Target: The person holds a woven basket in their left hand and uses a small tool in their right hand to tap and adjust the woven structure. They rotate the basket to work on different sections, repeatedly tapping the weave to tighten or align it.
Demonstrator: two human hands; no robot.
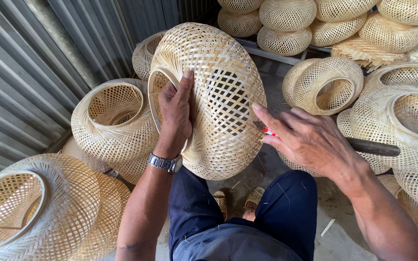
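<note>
A round, pale woven bamboo lampshade (218, 96) stands on edge above the person's knees, its open ring facing left; the left hand (176, 113) is clamped on that ring, thumb along the rim and fingers hooked inside. The right hand (306, 137) lies against the lampshade's right side with fingers spread and forefinger on the weave, while a dark-handled tool (371, 146) with a red band is held under its palm. Similar woven bamboo shades (114, 121) lie beside a grey corrugated metal wall (30, 72), with more stacked (286, 19) behind on the concrete floor (337, 227).
</note>
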